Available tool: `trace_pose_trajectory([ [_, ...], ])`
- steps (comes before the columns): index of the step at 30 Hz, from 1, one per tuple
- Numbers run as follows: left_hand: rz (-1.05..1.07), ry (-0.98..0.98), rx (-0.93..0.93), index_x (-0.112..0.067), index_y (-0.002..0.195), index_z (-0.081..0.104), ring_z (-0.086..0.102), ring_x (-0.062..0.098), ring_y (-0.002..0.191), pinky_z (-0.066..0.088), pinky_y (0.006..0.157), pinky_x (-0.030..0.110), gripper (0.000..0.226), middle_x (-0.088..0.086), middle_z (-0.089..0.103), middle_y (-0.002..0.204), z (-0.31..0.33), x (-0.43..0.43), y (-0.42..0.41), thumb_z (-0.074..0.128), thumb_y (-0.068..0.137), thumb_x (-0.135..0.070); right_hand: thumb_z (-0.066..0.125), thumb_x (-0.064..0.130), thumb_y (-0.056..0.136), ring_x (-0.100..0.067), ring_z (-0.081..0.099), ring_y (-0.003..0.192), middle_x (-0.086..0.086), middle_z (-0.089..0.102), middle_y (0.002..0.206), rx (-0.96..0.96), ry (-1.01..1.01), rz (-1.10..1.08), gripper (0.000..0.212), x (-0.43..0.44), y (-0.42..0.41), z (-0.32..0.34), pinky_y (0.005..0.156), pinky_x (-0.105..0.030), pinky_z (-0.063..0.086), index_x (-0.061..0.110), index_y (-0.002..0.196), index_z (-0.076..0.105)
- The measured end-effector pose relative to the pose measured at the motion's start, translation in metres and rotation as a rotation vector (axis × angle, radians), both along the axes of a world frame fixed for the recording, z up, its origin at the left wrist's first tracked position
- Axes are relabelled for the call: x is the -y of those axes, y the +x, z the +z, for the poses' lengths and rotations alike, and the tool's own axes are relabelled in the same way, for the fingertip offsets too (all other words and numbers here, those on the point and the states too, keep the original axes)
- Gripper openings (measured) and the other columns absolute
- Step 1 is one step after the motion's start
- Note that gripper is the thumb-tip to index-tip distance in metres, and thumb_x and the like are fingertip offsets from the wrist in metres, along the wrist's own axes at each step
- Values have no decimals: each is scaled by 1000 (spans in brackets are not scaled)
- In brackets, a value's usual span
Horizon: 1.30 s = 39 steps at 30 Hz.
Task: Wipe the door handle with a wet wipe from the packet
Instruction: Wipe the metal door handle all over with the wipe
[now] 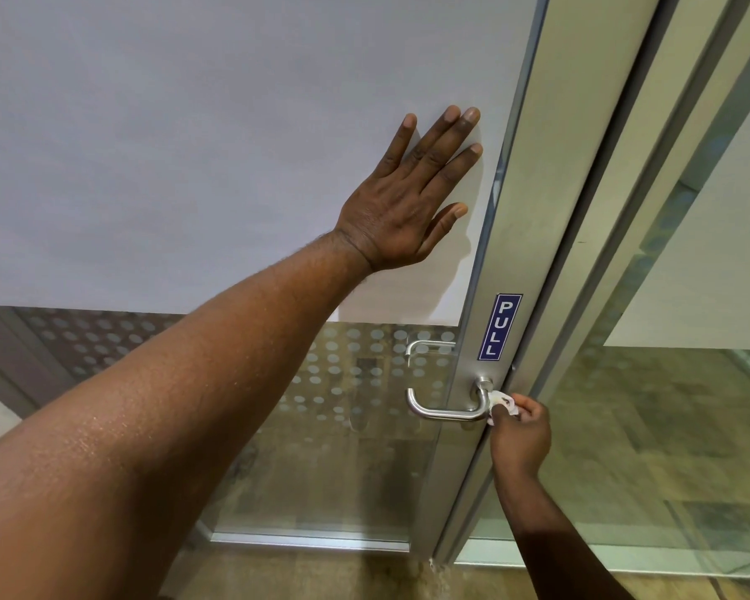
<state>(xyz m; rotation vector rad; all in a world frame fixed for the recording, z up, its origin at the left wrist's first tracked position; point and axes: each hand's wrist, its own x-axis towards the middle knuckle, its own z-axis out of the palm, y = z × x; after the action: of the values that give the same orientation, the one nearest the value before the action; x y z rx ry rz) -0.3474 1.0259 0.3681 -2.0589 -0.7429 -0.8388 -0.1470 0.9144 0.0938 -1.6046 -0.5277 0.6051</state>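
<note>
A brushed steel lever door handle juts from the aluminium door stile low in the head view. My right hand pinches a crumpled white wet wipe against the handle's bend near its round base. My left hand lies flat, fingers spread, on the frosted white panel of the glass door, above and left of the handle. The wipe packet is not in view.
A blue PULL sticker sits on the stile just above the handle. A second handle shows through the dotted clear glass on the door's far side. To the right stands a fixed glass panel in its frame; a wood-patterned floor lies below.
</note>
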Motion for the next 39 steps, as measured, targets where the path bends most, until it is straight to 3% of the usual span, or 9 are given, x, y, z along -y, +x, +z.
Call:
trace_pose_trajectory([
  [6, 4, -1, -5, -5, 157, 31, 25, 38, 153, 4, 125, 51, 60, 23, 28, 164, -1, -1, 0, 39, 108, -38, 64, 1, 86, -12, 67, 96, -2, 73, 102, 228, 134, 150, 22, 4, -10, 1, 83, -2, 43, 13, 97, 78],
  [12, 7, 2, -3, -4, 157, 32, 26, 38, 153, 8, 125, 53, 60, 24, 29, 163, 0, 0, 0, 39, 108, -38, 57, -2, 90, -15, 61, 101, -4, 64, 114, 360, 105, 168, 30, 7, -11, -8, 91, -8, 40, 10, 111, 76],
  [16, 13, 13, -1, -4, 157, 33, 27, 39, 153, 7, 125, 52, 60, 24, 30, 163, -1, -1, 0, 40, 107, -38, 53, 14, 93, -22, 67, 103, -4, 73, 107, -18, 73, 109, 28, 0, -12, -18, 92, -38, 53, 17, 111, 74],
  [19, 15, 12, -2, -4, 156, 34, 27, 39, 152, 9, 125, 54, 60, 24, 30, 162, -1, -1, 0, 40, 107, -38, 44, 9, 97, -28, 66, 105, -9, 71, 106, -488, 141, 79, 31, -2, -19, -17, 79, -35, 54, 10, 118, 68],
  [22, 11, 7, -7, -4, 156, 33, 27, 39, 152, 9, 125, 54, 60, 24, 30, 162, -1, -1, 0, 40, 107, -38, 37, 10, 98, -34, 64, 111, -18, 67, 114, -857, 263, 56, 35, -2, -30, -5, 88, -41, 54, -1, 125, 58],
  [26, 15, 10, -10, -5, 156, 33, 27, 39, 152, 7, 125, 52, 60, 24, 30, 162, -1, -1, 0, 40, 107, -38, 35, 10, 98, -33, 66, 99, -20, 65, 105, -1063, 330, -29, 26, -6, -33, 9, 100, -51, 50, -3, 102, 58],
  [31, 9, 6, -11, -4, 156, 33, 26, 39, 153, 6, 125, 52, 60, 24, 30, 163, -1, -1, -1, 40, 107, -38, 36, 9, 95, -34, 66, 99, -20, 66, 108, -1000, 285, -86, 25, -9, -33, 12, 97, -49, 53, 1, 95, 61],
  [34, 9, 8, -9, -4, 156, 33, 26, 39, 153, 6, 125, 52, 60, 24, 30, 163, 0, -1, 0, 41, 107, -38, 37, 5, 92, -22, 66, 83, -15, 65, 105, -914, 255, -128, 29, -11, -28, 13, 77, -33, 55, 4, 95, 67],
  [39, 10, 8, -5, -5, 157, 32, 25, 38, 153, 5, 125, 52, 60, 24, 29, 163, -1, -1, 0, 40, 107, -38, 47, -2, 85, -23, 68, 88, -7, 74, 96, -322, 101, -92, 38, -6, -24, -1, 73, -25, 50, 12, 105, 76],
])
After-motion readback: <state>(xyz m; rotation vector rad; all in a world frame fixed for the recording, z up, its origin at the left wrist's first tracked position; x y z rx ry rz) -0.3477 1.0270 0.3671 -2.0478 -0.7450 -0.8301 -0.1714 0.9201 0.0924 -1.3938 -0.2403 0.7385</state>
